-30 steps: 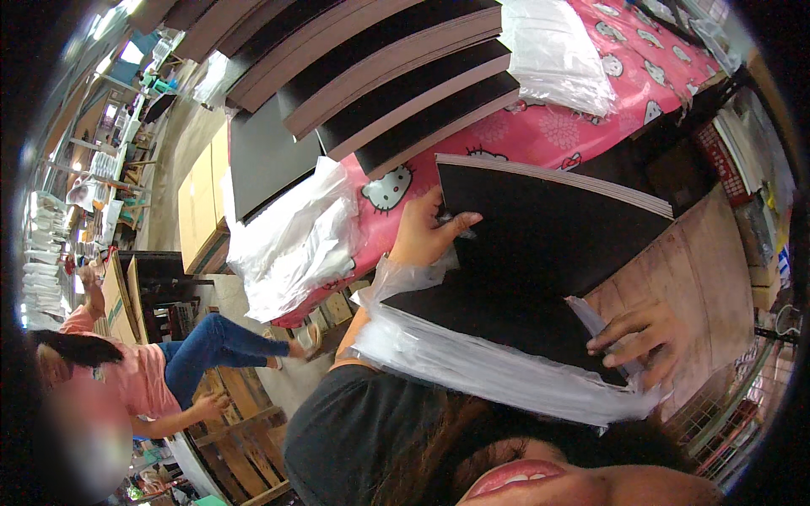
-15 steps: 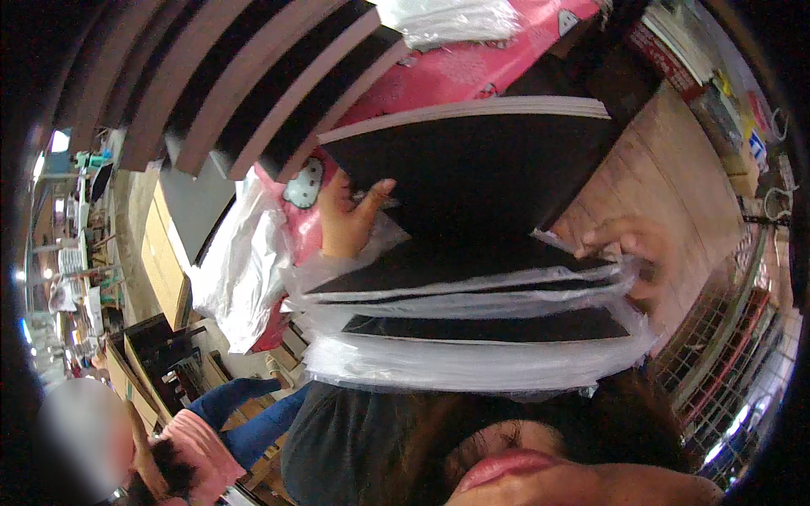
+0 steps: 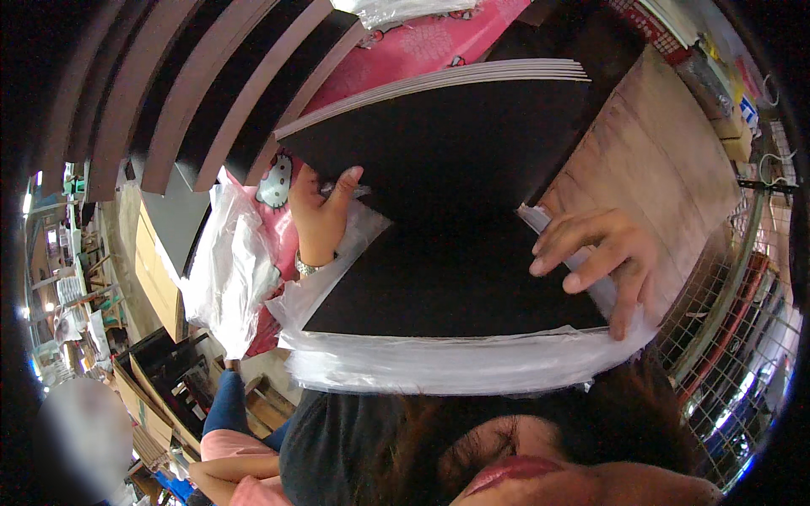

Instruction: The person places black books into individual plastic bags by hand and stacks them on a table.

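Observation:
A stack of black boards (image 3: pixel 439 143) with pale edges leans away at the far side. My left hand (image 3: pixel 321 215) is closed at the left edge of these boards, its thumb over the black face and its other fingers partly hidden. Nearer to me lies a black panel (image 3: pixel 456 278) on a pile of clear plastic sleeves (image 3: pixel 472 363), whose layered edges face my body. My right hand (image 3: pixel 603 253) hovers at or touches the panel's right edge beside a strip of plastic, its bent fingers spread apart.
Several curved-looking dark boards (image 3: pixel 228 93) stand at the upper left. A pink patterned cloth (image 3: pixel 413 51) and crumpled clear plastic (image 3: pixel 232 270) lie alongside. On the right are a wooden surface (image 3: pixel 666 152) and a wire rack (image 3: pixel 726 337). A person in pink (image 3: pixel 236 464) is at the lower left.
The raised plastic layers near me now lie flat, and more of the near black panel shows. My right hand has moved left over its edge. The far boards sit higher and farther left in view.

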A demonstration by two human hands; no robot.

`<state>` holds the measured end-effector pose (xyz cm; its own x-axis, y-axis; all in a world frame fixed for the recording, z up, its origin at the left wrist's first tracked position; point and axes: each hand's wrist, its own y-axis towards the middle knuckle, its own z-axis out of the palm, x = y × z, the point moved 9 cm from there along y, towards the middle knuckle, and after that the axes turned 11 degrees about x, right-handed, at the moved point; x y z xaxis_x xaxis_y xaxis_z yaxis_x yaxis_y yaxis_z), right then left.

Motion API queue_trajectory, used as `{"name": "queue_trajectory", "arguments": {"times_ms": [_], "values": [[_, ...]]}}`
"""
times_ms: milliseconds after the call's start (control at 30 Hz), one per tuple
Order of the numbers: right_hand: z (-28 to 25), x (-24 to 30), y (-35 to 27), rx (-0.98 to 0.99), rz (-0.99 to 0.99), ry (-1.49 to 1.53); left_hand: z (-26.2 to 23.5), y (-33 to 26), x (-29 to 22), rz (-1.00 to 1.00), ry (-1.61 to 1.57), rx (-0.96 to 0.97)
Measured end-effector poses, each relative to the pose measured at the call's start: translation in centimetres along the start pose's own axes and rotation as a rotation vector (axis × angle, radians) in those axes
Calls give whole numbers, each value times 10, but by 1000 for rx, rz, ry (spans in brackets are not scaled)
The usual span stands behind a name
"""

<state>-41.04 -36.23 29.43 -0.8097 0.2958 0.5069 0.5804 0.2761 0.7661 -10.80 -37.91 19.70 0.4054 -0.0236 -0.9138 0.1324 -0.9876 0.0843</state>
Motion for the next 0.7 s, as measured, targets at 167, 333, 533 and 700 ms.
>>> {"name": "queue_trajectory", "arguments": {"times_ms": [167,333,533,700], "values": [[7,-7,1,30,-20,181,0,0,3,6,-51,-18],[16,-30,-5,173,416,355,0,1,11,-8,-109,-59],[8,-16,-15,217,523,310,1,3,10,-14,-107,-81],[4,3,-6,260,138,145,-2,-2,20,-89,-53,-42]]}}
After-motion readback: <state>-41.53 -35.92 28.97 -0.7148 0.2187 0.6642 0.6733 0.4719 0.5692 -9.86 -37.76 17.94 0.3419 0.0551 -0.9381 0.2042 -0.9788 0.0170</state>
